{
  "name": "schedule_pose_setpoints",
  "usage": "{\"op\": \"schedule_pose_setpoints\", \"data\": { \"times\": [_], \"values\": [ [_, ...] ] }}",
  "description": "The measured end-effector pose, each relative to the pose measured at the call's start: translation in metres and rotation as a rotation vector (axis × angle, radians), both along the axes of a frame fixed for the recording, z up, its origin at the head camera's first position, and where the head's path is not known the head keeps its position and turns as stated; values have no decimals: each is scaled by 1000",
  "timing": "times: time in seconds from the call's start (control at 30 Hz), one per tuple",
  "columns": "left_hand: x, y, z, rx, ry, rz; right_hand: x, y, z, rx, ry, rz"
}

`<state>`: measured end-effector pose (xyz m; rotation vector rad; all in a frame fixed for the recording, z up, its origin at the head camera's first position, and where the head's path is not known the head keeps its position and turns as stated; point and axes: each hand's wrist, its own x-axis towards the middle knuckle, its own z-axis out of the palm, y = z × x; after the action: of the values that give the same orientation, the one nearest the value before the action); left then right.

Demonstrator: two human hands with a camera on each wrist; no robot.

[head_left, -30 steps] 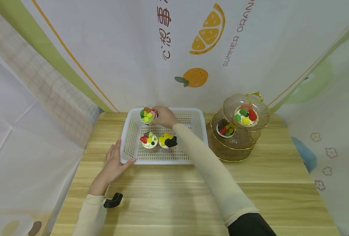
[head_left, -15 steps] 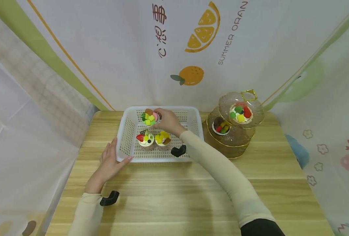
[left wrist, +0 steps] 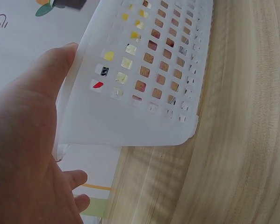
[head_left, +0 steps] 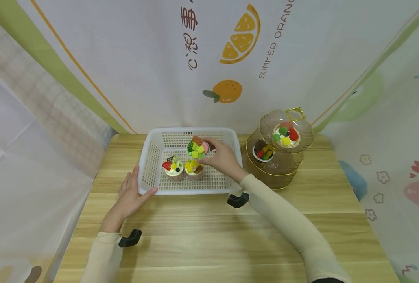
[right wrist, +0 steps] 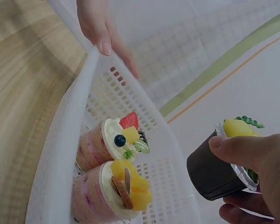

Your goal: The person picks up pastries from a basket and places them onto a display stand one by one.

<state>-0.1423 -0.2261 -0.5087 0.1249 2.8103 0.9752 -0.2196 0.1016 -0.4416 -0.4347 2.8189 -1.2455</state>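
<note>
My right hand [head_left: 224, 158] pinches a toy cupcake [head_left: 196, 150] above the white basket [head_left: 191, 192]. Its cup [right wrist: 212, 168] is dark, and its top carries yellow cubes, green leaves, a pink piece and a brown biscuit. Two more cupcakes stand side by side in the basket. One cupcake [head_left: 174, 169] has a strawberry and a blueberry on cream; the other cupcake [head_left: 194, 169] has yellow pieces and a brown slice. My left hand [head_left: 129, 196] holds the basket's near left corner, thumb [left wrist: 60, 60] along the front rim and fingers outside the left wall.
Right of the basket stands a tiered, gold-rimmed clear stand [head_left: 283, 169]. A fruit tart [head_left: 286, 135] sits on its top tier, and a dark-filled cupcake [head_left: 263, 151] on a lower tier. A printed curtain [head_left: 152, 78] hangs behind the wooden table [head_left: 195, 236].
My right hand has carried the held cupcake from the basket's back left toward its middle. My left hand keeps its place at the corner. The head view has shifted slightly.
</note>
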Motion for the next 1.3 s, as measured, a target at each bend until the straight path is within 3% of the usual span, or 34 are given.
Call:
{"op": "schedule_pose_setpoints", "data": {
  "times": [0.4,0.77,1.07,1.3],
  "values": [
    [0,0,1,4,-16,7,48,62,6,-74,61,-76],
    [0,1,1,4,-6,2,92,117,8,-36,62,-171],
    [1,2,5,7,-24,-5,117,155,0,-89,37,-253],
    [1,2,6,-8,-26,-1,127,188,1,-37,17,-352]
  ]
}}
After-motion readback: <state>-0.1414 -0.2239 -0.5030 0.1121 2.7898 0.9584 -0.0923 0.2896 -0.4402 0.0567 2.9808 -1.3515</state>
